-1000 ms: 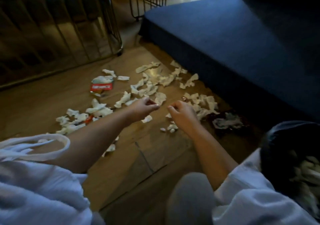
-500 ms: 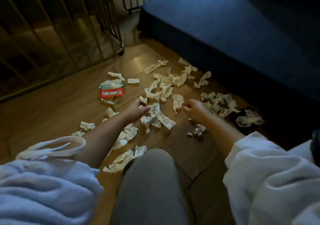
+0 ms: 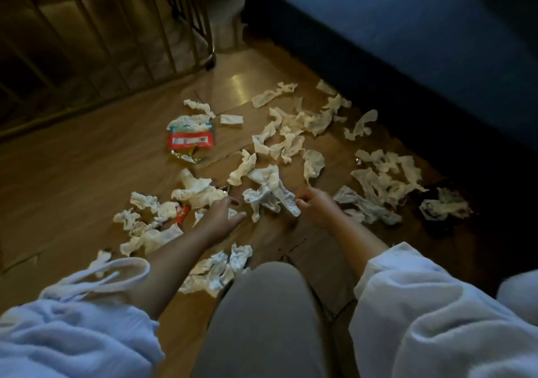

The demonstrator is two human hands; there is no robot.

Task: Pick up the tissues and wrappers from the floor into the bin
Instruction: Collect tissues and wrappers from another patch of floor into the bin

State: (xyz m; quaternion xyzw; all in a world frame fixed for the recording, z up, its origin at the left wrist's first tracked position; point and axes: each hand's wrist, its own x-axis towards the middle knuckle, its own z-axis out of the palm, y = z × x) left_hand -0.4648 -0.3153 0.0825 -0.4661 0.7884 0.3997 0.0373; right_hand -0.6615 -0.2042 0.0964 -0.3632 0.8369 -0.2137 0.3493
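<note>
Several crumpled white tissues [image 3: 291, 144] lie scattered over the wooden floor [image 3: 72, 168]. A red wrapper [image 3: 190, 140] lies at the far left of them, and a small orange wrapper [image 3: 182, 214] sits among the tissues near my left hand. My left hand [image 3: 224, 214] hovers low over the floor with its fingers spread, holding nothing. My right hand [image 3: 317, 205] has its fingers curled at the end of a large tissue clump [image 3: 267, 191] that lies between my hands. A dark wrapper [image 3: 442, 211] with tissue on it lies at the right. The bin is out of view.
A dark blue sofa [image 3: 407, 28] borders the litter on the right. A metal barred frame [image 3: 87, 33] on a castor stands at the back left. A white bag handle [image 3: 102, 272] hangs by my left sleeve, and my knee [image 3: 262, 304] is between my arms.
The view swung left and the dark bin at my right dropped out of sight. Both hands reached forward to the tissue clump. My left hand's fingers have spread.
</note>
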